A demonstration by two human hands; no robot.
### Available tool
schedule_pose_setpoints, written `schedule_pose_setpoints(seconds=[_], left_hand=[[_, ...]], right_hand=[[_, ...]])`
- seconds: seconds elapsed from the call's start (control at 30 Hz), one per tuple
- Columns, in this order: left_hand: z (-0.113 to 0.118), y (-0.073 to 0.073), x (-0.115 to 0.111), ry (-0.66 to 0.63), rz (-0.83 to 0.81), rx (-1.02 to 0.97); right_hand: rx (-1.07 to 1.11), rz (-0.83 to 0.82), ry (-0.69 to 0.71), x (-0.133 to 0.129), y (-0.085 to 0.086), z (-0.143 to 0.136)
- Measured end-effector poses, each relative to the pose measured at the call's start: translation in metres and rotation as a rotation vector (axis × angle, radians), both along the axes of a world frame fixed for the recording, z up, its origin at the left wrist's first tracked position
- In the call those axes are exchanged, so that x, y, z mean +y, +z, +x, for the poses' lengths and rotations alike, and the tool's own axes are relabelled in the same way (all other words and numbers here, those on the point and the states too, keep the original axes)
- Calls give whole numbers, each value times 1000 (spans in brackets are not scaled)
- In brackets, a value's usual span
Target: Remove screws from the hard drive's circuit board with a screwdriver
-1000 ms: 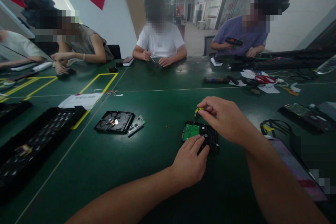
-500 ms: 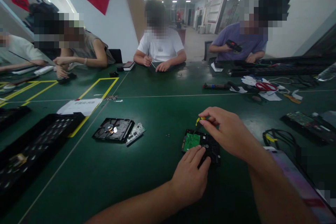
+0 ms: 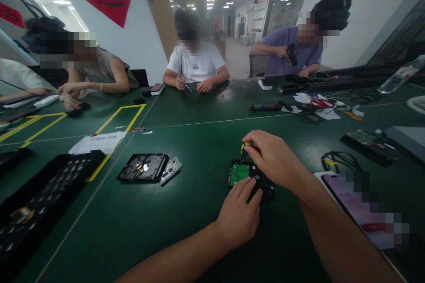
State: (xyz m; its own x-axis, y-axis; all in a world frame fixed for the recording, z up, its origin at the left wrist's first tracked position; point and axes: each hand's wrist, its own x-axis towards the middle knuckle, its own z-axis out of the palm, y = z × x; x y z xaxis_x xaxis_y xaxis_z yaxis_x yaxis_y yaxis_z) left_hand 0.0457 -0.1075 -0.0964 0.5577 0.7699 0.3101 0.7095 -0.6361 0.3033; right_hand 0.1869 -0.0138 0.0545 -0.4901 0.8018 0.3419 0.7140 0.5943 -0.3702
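A hard drive (image 3: 265,184) lies on the green table in front of me, its green circuit board (image 3: 239,173) facing up. My left hand (image 3: 241,210) rests on its near side, fingers stretched out and lying over the board's edge and the black casing. Above the drive, my right hand (image 3: 270,157) is closed around a small screwdriver with a yellow and black handle (image 3: 245,145). The screwdriver points down at the board's far edge; my fingers partly cover its handle. Whether the tip sits in a screw is too small to tell.
Tiny screws (image 3: 210,168) lie left of the drive. Farther left are another hard drive (image 3: 143,168) and a loose circuit board (image 3: 171,170). A long black tray (image 3: 49,194) stands at left, a phone (image 3: 358,210) at right. Several people sit across the table (image 3: 186,225).
The view has shifted slightly, so things sit a little differently in frame. Both hands keep their places on the hard drive and screwdriver. The person at right has turned the dark tool upright.
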Motion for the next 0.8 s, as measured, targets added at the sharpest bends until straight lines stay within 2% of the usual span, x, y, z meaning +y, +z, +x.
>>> schedule_pose_setpoints(seconds=[0.33,0.6,0.8], left_hand=[[-1,-7,-2,-24,32,-23],[-1,-9,-3,-37,32,-17],[-2,-5,-3,-40,7,-17]], right_hand=[[-77,17,-78,5,3,-13],[-53,10,-50,-3,3,-14],[-37,-47,-18,1,4,-14]])
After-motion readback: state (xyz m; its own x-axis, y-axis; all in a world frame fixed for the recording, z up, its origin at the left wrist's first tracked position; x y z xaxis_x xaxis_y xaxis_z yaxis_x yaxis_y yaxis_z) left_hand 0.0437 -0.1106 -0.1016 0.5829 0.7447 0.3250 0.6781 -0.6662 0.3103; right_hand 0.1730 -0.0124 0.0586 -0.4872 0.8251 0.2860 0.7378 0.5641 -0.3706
